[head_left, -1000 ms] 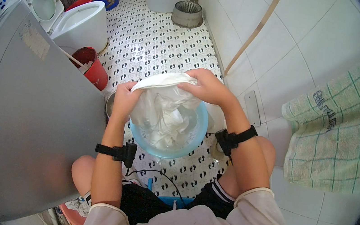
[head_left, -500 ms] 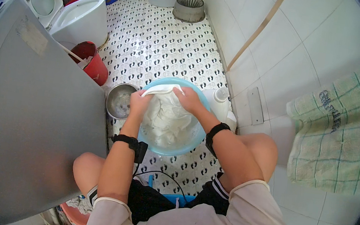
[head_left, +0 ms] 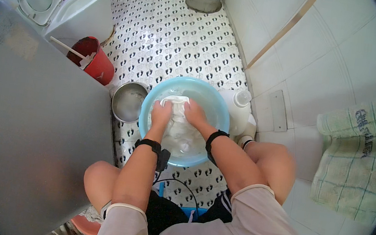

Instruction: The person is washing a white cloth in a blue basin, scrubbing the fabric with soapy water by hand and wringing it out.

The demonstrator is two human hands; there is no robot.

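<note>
A light blue basin (head_left: 226, 110) stands on the floor before me with soapy water in it. Both hands are inside its rim, gripping the edge of a soaked white cloth (head_left: 176, 124). My left hand (head_left: 161, 114) is closed on the cloth's left end. My right hand (head_left: 193, 112) pinches the same edge a short way to the right. Between them the edge is bunched, and the rest of the cloth hangs down into the water. Whether it is a garment cannot be made out.
Beside the basin are a steel pot (head_left: 128, 102) on the left and a white plastic jug (head_left: 238, 111) on the right. A red bucket (head_left: 103, 68), a toilet (head_left: 82, 11) and a tall grey panel (head_left: 39, 126) line the left. A checked towel (head_left: 350, 162) hangs at right.
My hands have lowered the cloth's edge deeper into the basin and drawn closer together. The view has shifted slightly.
</note>
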